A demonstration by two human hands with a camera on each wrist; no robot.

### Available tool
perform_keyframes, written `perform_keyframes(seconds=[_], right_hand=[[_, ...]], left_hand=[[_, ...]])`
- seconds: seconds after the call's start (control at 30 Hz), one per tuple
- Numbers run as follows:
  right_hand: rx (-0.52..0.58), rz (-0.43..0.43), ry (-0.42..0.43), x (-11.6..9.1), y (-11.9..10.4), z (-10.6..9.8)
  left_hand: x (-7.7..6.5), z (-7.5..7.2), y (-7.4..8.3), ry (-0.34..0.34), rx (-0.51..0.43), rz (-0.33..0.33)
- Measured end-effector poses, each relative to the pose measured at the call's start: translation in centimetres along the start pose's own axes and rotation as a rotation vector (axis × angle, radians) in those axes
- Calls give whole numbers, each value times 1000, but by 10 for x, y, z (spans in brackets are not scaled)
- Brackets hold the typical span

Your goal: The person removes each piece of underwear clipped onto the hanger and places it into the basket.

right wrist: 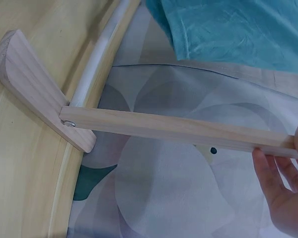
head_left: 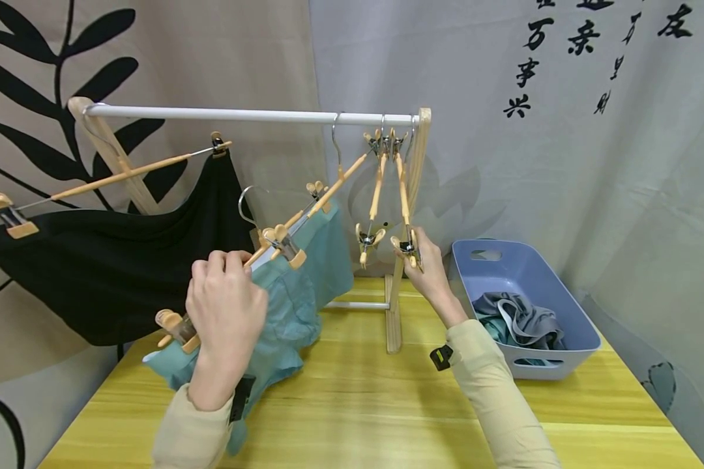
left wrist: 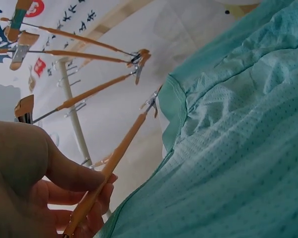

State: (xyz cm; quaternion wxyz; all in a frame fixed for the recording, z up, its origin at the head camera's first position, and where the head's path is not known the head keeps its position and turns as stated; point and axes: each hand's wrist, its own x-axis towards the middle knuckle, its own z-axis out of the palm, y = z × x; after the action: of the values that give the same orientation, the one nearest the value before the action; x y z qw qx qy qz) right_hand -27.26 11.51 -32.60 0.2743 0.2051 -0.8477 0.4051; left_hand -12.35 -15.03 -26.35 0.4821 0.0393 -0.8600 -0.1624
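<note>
My left hand (head_left: 225,312) grips the wooden bar of a clip hanger (left wrist: 111,163), thumb on one side and fingers curled round the other. From its clips hangs a teal garment (head_left: 290,319) of perforated fabric, its lower part down at the table. The hanger's metal hook (head_left: 245,207) points up, below the rail and apart from it. At the rack's right end my right hand (head_left: 431,270) holds the wooden post (right wrist: 179,126) between thumb and fingers. In the head view, a hanging hanger's lower clip (head_left: 407,246) overlaps its fingertips.
The drying rack's white rail (head_left: 252,116) carries several hangers, three bunched at the right. A black garment (head_left: 146,260) hangs at its left end. A blue basket (head_left: 525,260) with crumpled grey and green clothes (head_left: 519,319) stands right on the wooden table (head_left: 399,410).
</note>
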Motion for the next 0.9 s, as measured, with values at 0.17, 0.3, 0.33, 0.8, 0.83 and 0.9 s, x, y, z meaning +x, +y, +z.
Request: perform_keyframes(seconds=[0.17, 0.3, 0.33, 0.8, 0.83, 0.9], right_hand=[[60, 7, -1, 0, 0, 0], [123, 3, 3, -1, 1, 0], [131, 2, 2, -1, 1, 0], [71, 43, -65, -3, -4, -5], [86, 44, -60, -4, -5, -4], [105, 59, -37, -7, -7, -3]], left_hand=[[-4, 1, 1, -6, -26, 21], [-6, 2, 3, -25, -49, 41], [-7, 2, 3, -32, -56, 45], [-17, -2, 10, -133, -114, 65], [-18, -2, 11, -138, -118, 67], [-19, -2, 11, -142, -125, 75]])
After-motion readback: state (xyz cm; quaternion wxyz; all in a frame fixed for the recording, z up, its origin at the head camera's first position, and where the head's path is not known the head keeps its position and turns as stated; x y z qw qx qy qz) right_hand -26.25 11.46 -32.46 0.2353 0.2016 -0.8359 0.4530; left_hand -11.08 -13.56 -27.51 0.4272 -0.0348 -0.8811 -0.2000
